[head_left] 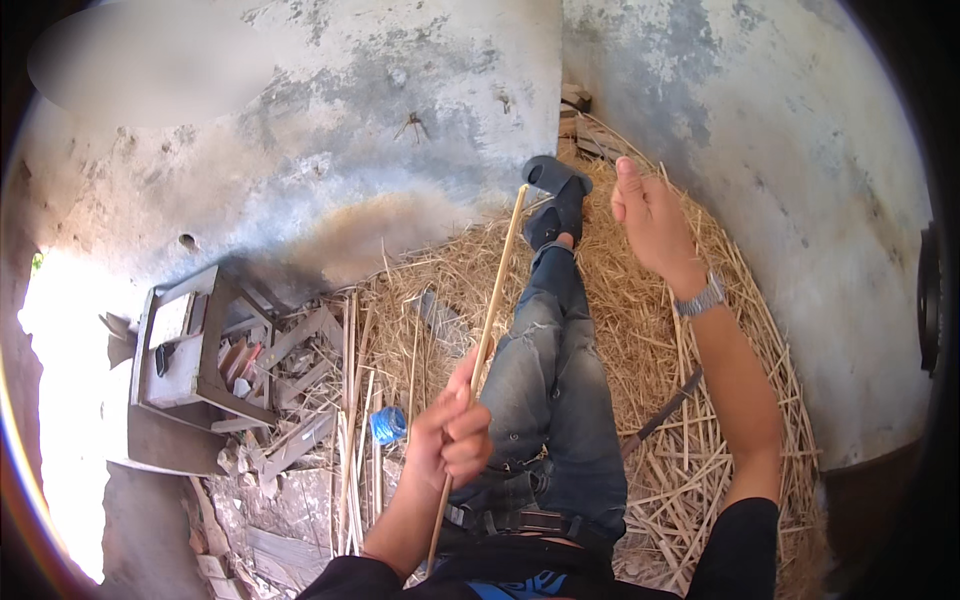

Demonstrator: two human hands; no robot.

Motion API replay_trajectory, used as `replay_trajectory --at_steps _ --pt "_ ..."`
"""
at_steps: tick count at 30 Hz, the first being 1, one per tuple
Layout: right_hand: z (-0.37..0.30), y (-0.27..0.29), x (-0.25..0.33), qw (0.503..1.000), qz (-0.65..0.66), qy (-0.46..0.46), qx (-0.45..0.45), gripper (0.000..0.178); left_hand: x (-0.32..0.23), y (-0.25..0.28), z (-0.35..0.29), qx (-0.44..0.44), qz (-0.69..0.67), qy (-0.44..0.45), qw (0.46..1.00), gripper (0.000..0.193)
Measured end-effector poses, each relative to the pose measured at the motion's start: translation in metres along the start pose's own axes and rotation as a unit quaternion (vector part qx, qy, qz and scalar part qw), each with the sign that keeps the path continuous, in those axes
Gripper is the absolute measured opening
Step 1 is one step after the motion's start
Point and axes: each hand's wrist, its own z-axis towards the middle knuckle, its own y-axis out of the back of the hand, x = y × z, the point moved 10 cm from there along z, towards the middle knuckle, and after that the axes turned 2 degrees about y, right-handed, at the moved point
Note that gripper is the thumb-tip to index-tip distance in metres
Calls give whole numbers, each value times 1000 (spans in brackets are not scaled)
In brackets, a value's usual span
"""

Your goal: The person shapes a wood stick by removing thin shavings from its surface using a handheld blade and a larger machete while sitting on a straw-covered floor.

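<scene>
My left hand (452, 435) is closed around a long, thin bamboo strip (497, 275). The strip slants up over my legs, its far tip close to my dark sandals (550, 185), and its near end reaches my waist. Raised at the right, away from the strip, is my right hand (655, 222), with a metal watch (702, 296) on the wrist. Its fingers are curled in and the thumb lies along them; whatever may be between them is hidden. My jeans-clad legs (560, 370) stretch forward, crossed at the feet.
Straw-like shavings (640, 285) cover the floor around my legs. Cut strips (690, 500) lie at the right, near a dark long bar (663, 410). To the left are a blue roll (388, 425), scrap wood and a wooden cabinet (205, 345). Stained walls (400, 110) meet ahead.
</scene>
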Motion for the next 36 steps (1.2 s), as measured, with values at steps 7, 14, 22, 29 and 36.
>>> replay_trajectory --at_steps 7,14,22,29,36 --pt "-34 -85 55 963 193 -65 178 38 10 15 14 57 -145 59 986 67" --pt "-5 -73 17 981 150 -68 100 64 -8 45 14 -117 303 30 945 60" --pt "-11 -94 -88 882 374 -287 13 40 -75 128 -4 -274 611 79 739 38" --pt "-77 -140 -191 953 182 -238 -52 40 -110 217 -20 -301 676 166 652 32" --pt "-166 -216 -201 955 91 -267 87 46 -106 254 -49 -357 570 243 699 37"
